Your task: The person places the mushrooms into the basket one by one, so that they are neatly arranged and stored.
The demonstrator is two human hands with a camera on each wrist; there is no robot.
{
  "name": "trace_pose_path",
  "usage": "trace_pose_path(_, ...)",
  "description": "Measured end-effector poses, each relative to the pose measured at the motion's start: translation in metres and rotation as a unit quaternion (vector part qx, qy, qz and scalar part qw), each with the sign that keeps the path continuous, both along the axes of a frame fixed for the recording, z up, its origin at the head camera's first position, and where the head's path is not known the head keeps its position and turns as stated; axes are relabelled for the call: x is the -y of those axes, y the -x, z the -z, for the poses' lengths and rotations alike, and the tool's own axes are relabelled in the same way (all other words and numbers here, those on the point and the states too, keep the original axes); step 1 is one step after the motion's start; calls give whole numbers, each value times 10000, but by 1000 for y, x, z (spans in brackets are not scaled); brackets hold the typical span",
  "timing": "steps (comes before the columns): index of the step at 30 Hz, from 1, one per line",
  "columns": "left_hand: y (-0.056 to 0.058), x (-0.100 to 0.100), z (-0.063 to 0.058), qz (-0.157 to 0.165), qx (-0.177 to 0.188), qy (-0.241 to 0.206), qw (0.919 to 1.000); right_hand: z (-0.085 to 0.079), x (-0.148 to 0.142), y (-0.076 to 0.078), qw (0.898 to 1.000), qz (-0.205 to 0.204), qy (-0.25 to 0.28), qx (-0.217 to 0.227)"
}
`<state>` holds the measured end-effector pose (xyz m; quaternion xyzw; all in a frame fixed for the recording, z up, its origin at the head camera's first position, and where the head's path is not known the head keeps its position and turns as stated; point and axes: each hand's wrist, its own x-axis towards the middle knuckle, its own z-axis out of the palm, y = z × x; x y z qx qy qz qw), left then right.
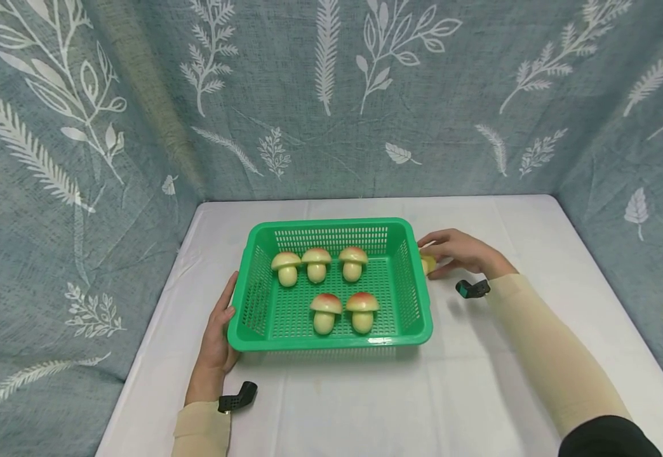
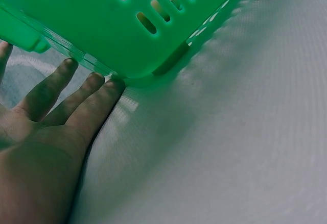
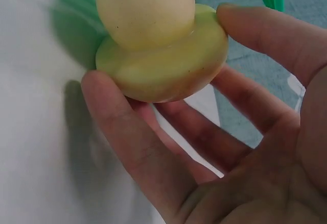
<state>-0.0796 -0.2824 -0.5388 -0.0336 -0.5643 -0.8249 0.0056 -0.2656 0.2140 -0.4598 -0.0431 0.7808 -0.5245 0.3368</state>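
A green plastic basket (image 1: 331,344) stands on the table, with toy mushrooms inside: three in a back row, one of them this mushroom (image 1: 352,265), and two nearer the front, such as this red-capped mushroom (image 1: 324,314). My left hand (image 1: 214,339) lies along the basket's left side; the left wrist view shows its fingers (image 2: 84,99) stretched out with tips against the green wall. Just outside the basket's right side, my right hand (image 1: 463,252) holds another mushroom (image 3: 163,68) by its cap between thumb and fingers, stem pointing away from the palm.
A white cloth covers the table (image 1: 320,406). Blue-grey curtains (image 1: 286,95) with white leaf prints hang behind and along both sides. Each wrist carries a small black device, like this one on the right (image 1: 472,289).
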Motion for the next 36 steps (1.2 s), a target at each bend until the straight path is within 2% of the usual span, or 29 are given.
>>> trace_pose_path(4, 0, 0, 1, 10, -8, -3, 10000, 1, 1, 0, 10000, -55, 23, -10)
trace_pose_path(12, 0, 0, 1, 12, -36, -4, 10000, 0, -6, 1, 9981, -412, -184, -410)
trace_pose_path(19, -1, 0, 1, 5, 9, 16, 10000, -5, -18, -1, 9978, -385, -30, -541)
trace_pose_path(27, -2, 1, 0, -22, -32, 20, 10000, -23, -21, -4, 9966, -199, 208, -777)
trace_pose_path(36, -2, 0, 0, -29, -9, 60, 10000, -47, -28, -7, 9942, -193, 254, -1028)
